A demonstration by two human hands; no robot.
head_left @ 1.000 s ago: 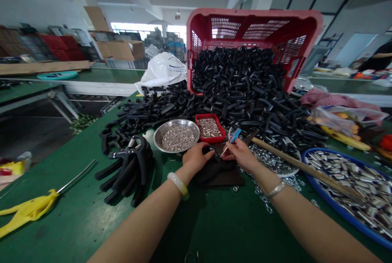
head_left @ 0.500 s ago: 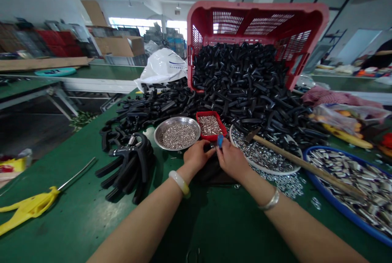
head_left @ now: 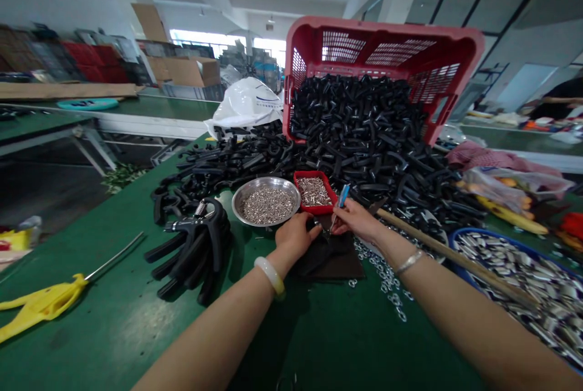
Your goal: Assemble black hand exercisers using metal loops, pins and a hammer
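Note:
My left hand (head_left: pixel 295 236) is closed on a black plastic handle (head_left: pixel 319 252), which lies on a dark mat (head_left: pixel 348 265). My right hand (head_left: pixel 357 219) pinches a slim tool with a blue upper end (head_left: pixel 344 194); its thin tip points down at the handle near my left fingertips. The tip's exact contact is too small to make out. Just beyond my hands stand a red tray (head_left: pixel 336 201) of small metal pins and a steel bowl (head_left: pixel 235 203) of small metal parts. Assembled black hand grips (head_left: pixel 194 251) with springs are stacked to the left.
A tilted red crate (head_left: pixel 385 25) spills black handles over the table's back. A wooden-handled hammer (head_left: pixel 460 259) slants across the right, over a blue basin (head_left: pixel 464 232) of metal pieces. Loose metal links (head_left: pixel 387 278) lie beside my right forearm. A yellow air gun (head_left: pixel 50 304) lies left.
My right hand has shifted slightly right, and the blue-ended tool now tilts with its tip down at the handle. The camera view has shifted a little. My left hand stays on the black handle.

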